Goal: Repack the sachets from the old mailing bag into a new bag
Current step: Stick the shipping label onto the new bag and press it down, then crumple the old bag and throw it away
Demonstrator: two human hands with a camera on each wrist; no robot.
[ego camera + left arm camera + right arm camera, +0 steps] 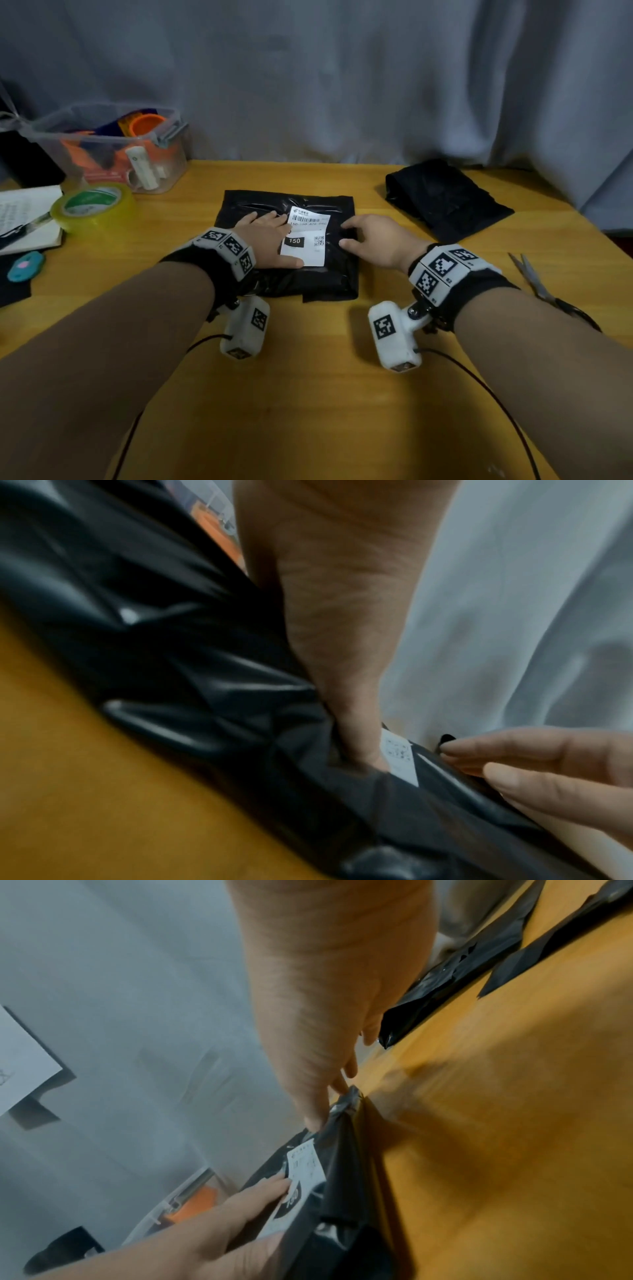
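Note:
A black mailing bag [291,281] with a white shipping label [306,240] lies flat in the middle of the wooden table. My left hand [270,236] lies flat on it, fingers straight, pressing just left of the label. My right hand [359,236] rests on the bag's right side, its fingertips [316,1121] touching the plastic near the far right corner. The left wrist view shows the left hand [342,642] on the crinkled bag [205,669]. A second, folded black bag [445,198] lies at the back right. No sachets are visible.
Scissors [537,284] lie at the right edge of the table. A roll of tape [92,205], an open notebook [24,219] and a clear plastic box [113,147] of supplies crowd the left side. A grey curtain hangs behind the table.

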